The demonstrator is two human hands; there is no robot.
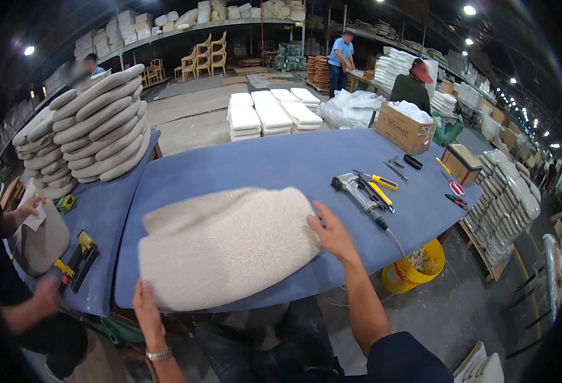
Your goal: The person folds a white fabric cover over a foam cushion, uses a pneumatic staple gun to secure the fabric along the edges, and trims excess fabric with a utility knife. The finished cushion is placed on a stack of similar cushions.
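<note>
A beige fabric seat cushion [230,255] with a rounded edge is tilted up over the blue-covered table [242,163]. My left hand [147,313] grips its lower left corner, the fingertips partly hidden by the cushion. At its right edge, my right hand [332,233] holds on with the fingers at the rim. Behind its upper edge shows another beige padded piece [191,209]; whether the two are joined I cannot tell. To the right of my right hand lies a pneumatic staple gun [360,191] with its air hose, beside a yellow-handled screwdriver [384,182] and a yellow cutter [381,195].
A co-worker's hand [30,208] holds a grey cushion [41,239] at left, near another staple gun [80,258]. Stacked cushions [99,127] rise behind. Scissors [456,187], pliers [456,202] and cartons [405,127] line the right end; a yellow bucket [431,271] stands below.
</note>
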